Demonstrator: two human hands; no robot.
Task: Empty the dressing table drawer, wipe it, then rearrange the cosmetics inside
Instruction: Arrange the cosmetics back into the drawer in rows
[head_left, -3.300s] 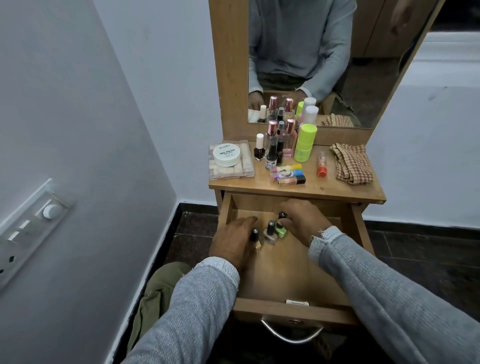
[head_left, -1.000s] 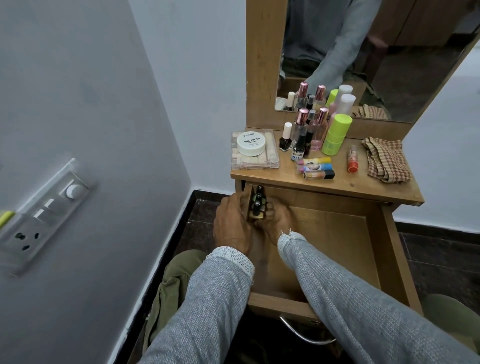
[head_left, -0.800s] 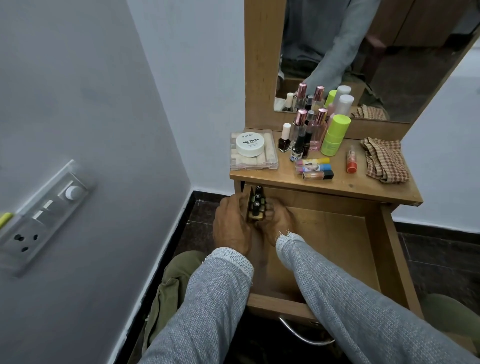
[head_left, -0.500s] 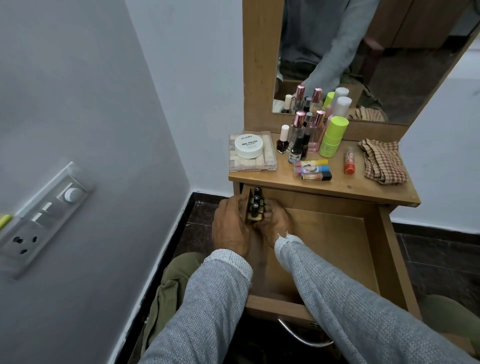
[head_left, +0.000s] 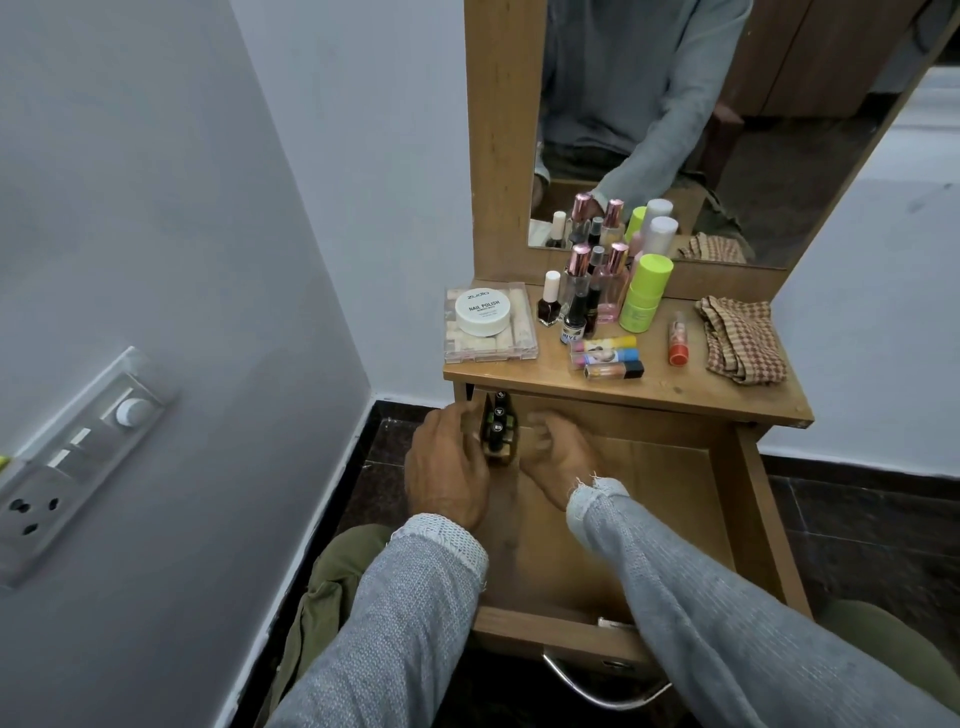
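The wooden drawer (head_left: 675, 493) is pulled out under the dressing table top (head_left: 675, 395). Several dark-capped nail polish bottles (head_left: 497, 423) stand in a tight row in its back left corner. My left hand (head_left: 447, 462) curls against the left side of the row and holds the nearest bottles. My right hand (head_left: 556, 457) sits just right of the row with its fingers loosely curled, a small gap showing between them and the bottles. The remaining drawer floor is bare wood.
On the top stand a clear box with a white nail polish remover tub (head_left: 483, 314), perfume bottles (head_left: 597, 291), a lime green container (head_left: 644, 293), lip balm tubes (head_left: 605, 356), an orange tube (head_left: 678, 343) and a checked cloth (head_left: 743, 340). A mirror stands behind; a wall is close on the left.
Since 3.3 s ago both hands slid the nail polish bottles from the drawer's middle into its back left corner. Over the last second the right hand's fingers have eased slightly off the row.
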